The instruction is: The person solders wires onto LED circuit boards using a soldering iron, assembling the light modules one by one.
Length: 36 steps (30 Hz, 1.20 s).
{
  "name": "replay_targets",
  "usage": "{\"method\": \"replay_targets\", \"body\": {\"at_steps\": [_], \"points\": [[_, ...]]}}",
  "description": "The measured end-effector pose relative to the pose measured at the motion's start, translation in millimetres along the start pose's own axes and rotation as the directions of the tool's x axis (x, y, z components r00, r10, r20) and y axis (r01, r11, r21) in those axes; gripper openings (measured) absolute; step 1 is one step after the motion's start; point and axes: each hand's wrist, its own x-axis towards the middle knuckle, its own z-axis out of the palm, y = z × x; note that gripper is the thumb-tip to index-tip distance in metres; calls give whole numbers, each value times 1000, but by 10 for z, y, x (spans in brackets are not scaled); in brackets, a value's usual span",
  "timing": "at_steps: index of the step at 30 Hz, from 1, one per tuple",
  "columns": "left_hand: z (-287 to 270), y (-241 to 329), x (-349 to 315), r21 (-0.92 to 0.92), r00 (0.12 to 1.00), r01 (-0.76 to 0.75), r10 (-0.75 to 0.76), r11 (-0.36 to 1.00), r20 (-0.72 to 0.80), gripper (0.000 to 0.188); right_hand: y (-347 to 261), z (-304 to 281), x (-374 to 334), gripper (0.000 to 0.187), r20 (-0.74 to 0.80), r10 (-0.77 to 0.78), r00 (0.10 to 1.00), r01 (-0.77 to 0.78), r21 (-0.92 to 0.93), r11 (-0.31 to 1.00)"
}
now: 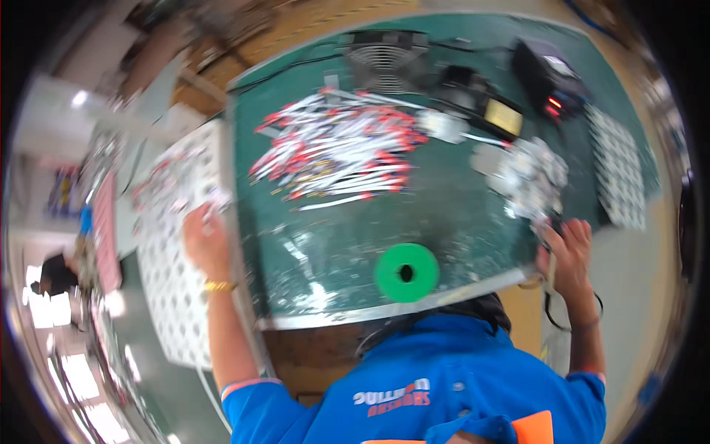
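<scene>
My left hand (207,240) is over a white tray with rows of holes (174,311), its fingers drawn together around something small, pale and blurred. Out to the right, my right hand (569,255) has its thumb and forefinger closed by a thin, dark, smeared item; a black cable (549,311) loops below it. Just beyond that hand lies a heap of small white pieces (532,177). A pile of white wires with red ends (340,148) spreads over the green table mat (458,214). Nearer me rests a green reel (388,275).
A fan with a round grille (386,63) stands at the far edge. Beside it are a black holder with a yellow sponge (503,118) and a dark box with a lit red display (551,74). Another holed white tray (617,166) lies far right. Someone (55,274) is at the far left.
</scene>
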Motion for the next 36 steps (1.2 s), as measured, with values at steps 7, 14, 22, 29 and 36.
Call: {"method": "replay_targets", "body": {"at_steps": [7,14,22,29,36], "points": [[-194,-253,-134,69,935,329,-335,942,119,20,-108,47,68,28,-25,-53,998,53,6,999],[-15,-349,62,91,973,175,-186,980,135,26,-101,157,85,28,21,-55,998,52,135,990],[166,-371,325,162,961,255,-268,953,64,8,-154,218,109,22,-187,-86,979,114,144,983],[396,-477,593,337,922,373,-386,865,-31,11,-243,267,163,25,-226,-135,965,184,211,960],[339,-287,550,286,911,399,-412,871,-16,31,-204,292,87,28,-250,-55,967,122,262,957]]}}
